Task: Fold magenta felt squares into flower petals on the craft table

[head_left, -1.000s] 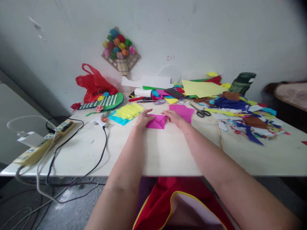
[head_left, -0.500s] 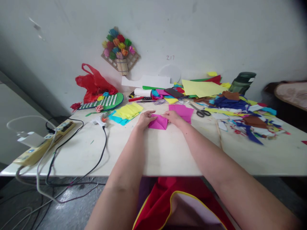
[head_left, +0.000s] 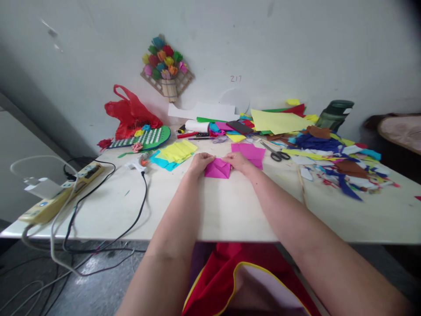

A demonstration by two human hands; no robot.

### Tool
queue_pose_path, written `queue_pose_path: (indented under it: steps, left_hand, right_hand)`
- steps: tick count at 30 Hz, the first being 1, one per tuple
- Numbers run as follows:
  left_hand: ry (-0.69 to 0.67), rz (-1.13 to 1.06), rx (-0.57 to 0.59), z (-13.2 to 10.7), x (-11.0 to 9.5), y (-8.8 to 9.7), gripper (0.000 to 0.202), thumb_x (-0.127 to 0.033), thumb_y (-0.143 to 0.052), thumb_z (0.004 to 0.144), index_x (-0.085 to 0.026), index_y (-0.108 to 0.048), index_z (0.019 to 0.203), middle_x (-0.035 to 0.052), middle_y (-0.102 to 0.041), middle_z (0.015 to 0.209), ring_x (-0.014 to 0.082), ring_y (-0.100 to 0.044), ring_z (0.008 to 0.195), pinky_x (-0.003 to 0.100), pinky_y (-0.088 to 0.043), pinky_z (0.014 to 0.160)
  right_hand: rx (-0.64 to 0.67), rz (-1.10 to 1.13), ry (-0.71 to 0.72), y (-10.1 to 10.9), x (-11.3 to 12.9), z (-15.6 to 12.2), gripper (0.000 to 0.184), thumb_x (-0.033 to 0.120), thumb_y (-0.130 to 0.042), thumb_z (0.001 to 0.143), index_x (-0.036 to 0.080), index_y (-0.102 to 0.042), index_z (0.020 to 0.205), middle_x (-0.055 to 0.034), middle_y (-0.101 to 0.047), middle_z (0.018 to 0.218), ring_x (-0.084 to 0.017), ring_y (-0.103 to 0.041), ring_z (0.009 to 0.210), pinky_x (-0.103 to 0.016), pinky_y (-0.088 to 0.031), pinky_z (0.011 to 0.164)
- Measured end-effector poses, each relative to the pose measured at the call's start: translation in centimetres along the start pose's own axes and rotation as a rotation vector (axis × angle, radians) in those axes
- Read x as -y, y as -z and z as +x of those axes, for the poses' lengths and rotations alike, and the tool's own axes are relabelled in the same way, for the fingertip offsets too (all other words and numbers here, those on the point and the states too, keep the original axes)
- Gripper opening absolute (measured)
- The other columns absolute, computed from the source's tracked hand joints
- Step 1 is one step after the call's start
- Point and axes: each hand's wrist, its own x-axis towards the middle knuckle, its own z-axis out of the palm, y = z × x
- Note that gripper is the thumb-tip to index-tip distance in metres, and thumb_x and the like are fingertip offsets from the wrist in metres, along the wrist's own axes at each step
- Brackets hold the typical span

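A small sheet of magenta paper (head_left: 217, 169) lies on the table between my two hands, its far edge raised or folded. My left hand (head_left: 201, 163) pinches its far left corner. My right hand (head_left: 239, 161) grips the far right corner between thumb and fingers. Just beyond my right hand lies a second piece of magenta paper (head_left: 252, 153), partly covered by that hand. To the left of my left hand are yellow paper sheets (head_left: 177, 151) stacked over blue paper (head_left: 162, 162).
Black-handled scissors (head_left: 276, 155) and heaped paper scraps (head_left: 348, 169) lie to the right, with a green bottle (head_left: 334, 115) behind. A white glue gun (head_left: 136, 164), its cord, and a power strip (head_left: 62, 195) sit left. A red plastic bag (head_left: 130, 114) stands against the wall.
The fingers of my left hand have drawn in and closed on the magenta paper's far edge. My right hand stays nearly in place. The view has shifted slightly.
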Motion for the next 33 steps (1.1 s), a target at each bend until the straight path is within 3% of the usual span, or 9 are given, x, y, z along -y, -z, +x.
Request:
queue_pose_path:
  steps: [12,24,33]
  left_hand:
    - [-0.01,0.064,0.009,-0.04,-0.29,-0.39,0.036,-0.046,-0.068,0.06,-0.013,-0.065,0.076,0.0004,-0.057,0.059,0.0095,-0.046,0.052,0.021,-0.033,0.048]
    - [-0.091,0.116,0.015,0.08,0.05,-0.54,0.028,-0.041,-0.066,0.063,-0.014,-0.064,0.07,-0.0004,-0.058,0.061,0.0087,-0.044,0.054,0.02,-0.034,0.051]
    - [-0.03,0.07,-0.058,0.12,0.02,-0.22,0.032,-0.045,-0.066,0.062,-0.014,-0.06,0.065,-0.0032,-0.048,0.05,0.0072,-0.037,0.047,0.021,-0.028,0.045]
  right_hand:
    - [0.016,-0.011,0.073,-0.33,-0.06,-0.01,0.033,0.049,-0.059,0.067,0.015,-0.059,0.065,0.0043,-0.046,0.047,-0.009,-0.041,0.045,-0.023,-0.033,0.045]
    - [0.002,-0.058,0.081,-0.6,0.43,-0.24,0.025,0.04,-0.056,0.066,0.015,-0.058,0.064,0.0043,-0.046,0.049,-0.009,-0.039,0.046,-0.022,-0.032,0.046]
    - [-0.055,-0.056,0.115,-0.58,-0.48,0.35,0.025,0.041,-0.056,0.067,0.016,-0.058,0.064,0.0038,-0.047,0.05,-0.01,-0.042,0.049,-0.023,-0.034,0.048]
